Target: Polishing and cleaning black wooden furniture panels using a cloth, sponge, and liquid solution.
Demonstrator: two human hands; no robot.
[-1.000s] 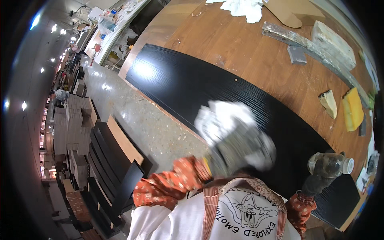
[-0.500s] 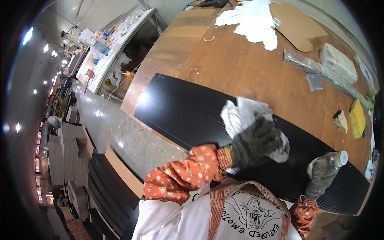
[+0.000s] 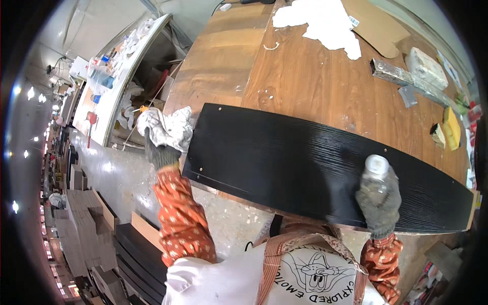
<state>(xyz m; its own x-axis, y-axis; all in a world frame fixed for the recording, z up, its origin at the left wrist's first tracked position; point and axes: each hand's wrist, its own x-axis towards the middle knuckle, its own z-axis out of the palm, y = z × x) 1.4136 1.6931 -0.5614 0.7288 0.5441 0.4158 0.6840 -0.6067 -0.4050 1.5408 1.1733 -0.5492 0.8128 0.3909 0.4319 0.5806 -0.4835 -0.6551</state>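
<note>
A long black wood-grain panel (image 3: 284,157) lies across the front of the brown worktable. Just past the panel's left end, my left hand (image 3: 161,155), in a dark grey glove, is closed on a crumpled white rag (image 3: 170,127). Over the right part of the panel, my right hand (image 3: 378,203), gloved the same way, wraps round a clear bottle with a white cap (image 3: 377,165). The bottle's cap points away from me. Most of its body is hidden by my fingers. Small pale dots show near the panel's edges.
On the worktable (image 3: 305,81) lie a white cloth (image 3: 330,25), brown cardboard (image 3: 376,30), a long wrapped bar (image 3: 391,73), a whitish block (image 3: 427,68) and a yellow sponge (image 3: 451,129). A cluttered white bench (image 3: 81,112) stands at left. Stacked boards (image 3: 84,229) rise from the floor lower left.
My left hand has swept the rag from the panel's middle leftward past its end. My right hand has moved left and a little farther away with the bottle. The view has shifted slightly.
</note>
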